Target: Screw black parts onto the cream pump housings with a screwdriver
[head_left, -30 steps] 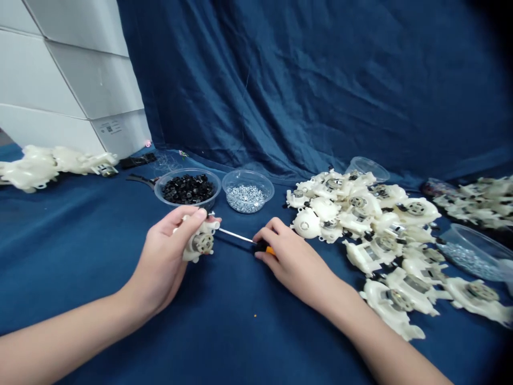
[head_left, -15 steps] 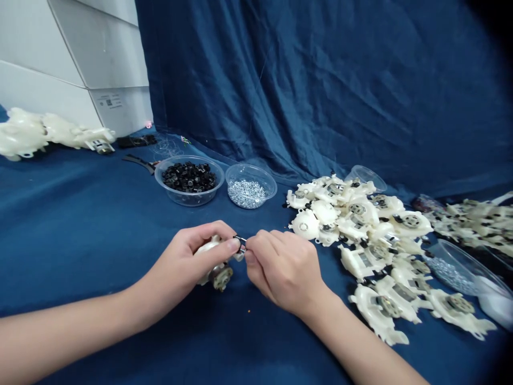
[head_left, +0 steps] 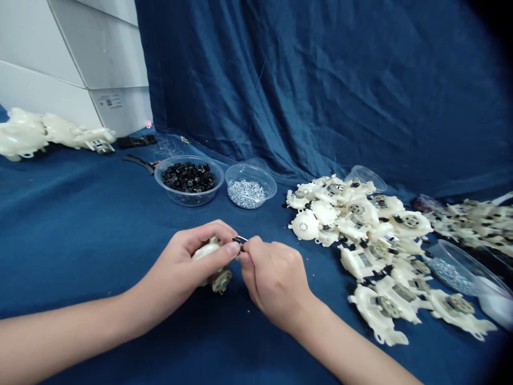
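Observation:
My left hand [head_left: 192, 262] is closed around a cream plastic housing [head_left: 207, 249] with a small round motor [head_left: 221, 280] showing below the thumb. At its thumb and fingertip is a small black part [head_left: 237, 240] with a thin metallic glint along it. My right hand [head_left: 276, 278] is closed, knuckles up, its fingertips pressed against that black part's right end. The fingers hide whatever lies inside this hand. Both hands meet above the blue cloth [head_left: 168, 342].
A clear bowl [head_left: 160, 184] of black parts and a smaller tub [head_left: 272, 190] of silver screws stand beyond the hands. Motor-fitted cream housings [head_left: 356, 214] are heaped at right, beside another screw tub [head_left: 452, 251]. More housings [head_left: 24, 133] and white boxes [head_left: 116, 107] are at left.
My right hand has shifted slightly left and down, closer to my left hand. My left hand and the housing stay almost in place, the motor turned slightly.

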### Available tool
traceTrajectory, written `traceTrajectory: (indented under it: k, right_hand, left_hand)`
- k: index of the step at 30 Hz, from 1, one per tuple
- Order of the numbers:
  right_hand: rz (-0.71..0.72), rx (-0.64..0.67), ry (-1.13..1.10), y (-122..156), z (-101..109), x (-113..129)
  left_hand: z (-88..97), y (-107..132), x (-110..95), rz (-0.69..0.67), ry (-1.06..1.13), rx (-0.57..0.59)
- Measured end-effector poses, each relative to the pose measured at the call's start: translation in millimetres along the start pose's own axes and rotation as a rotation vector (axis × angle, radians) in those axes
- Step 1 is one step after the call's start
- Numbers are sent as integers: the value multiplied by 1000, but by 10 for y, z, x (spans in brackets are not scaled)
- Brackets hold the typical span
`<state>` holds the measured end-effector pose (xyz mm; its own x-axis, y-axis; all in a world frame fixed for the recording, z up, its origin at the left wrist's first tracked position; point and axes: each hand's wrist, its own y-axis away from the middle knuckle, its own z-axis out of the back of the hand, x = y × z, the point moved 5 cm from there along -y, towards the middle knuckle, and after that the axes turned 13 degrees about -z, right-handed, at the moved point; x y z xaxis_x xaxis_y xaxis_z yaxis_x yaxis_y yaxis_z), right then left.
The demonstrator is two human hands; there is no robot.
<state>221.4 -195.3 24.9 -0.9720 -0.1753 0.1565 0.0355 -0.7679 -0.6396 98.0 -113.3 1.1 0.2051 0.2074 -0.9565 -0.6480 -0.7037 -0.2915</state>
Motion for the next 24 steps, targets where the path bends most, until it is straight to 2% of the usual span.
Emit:
traceTrajectory:
  k: [4,9,14,16,18,20,21,24]
  right_hand:
    - [-199,180,-259,22,-23,-22]
    - [-556,447,-760,82,-80,-14]
    - [-844,655,-1307,114,-125,53]
    - [-906,782,-1504,106,-125,92]
    - [-925,895,-1584,100,-113,102]
    - [-878,861,-1448,79,-92,30]
    - [-819,779,-1284,59,-72,-34]
    - [-530,396,-614,-21,60,-178]
  left_hand:
    - [67,-22,-120,-250,-277,8]
    - [60,-27,-263,-599,-460,63]
    - [67,-10,-343,-789,-528,95]
    - [63,-5,-363,-864,-568,152]
    - [52,-3,-375,-919,-594,200]
    - [56,-31,-363,-856,-574,174]
    - [69,-60,-337,-754,-541,130]
    - [90,-111,-161,-283,-366,9]
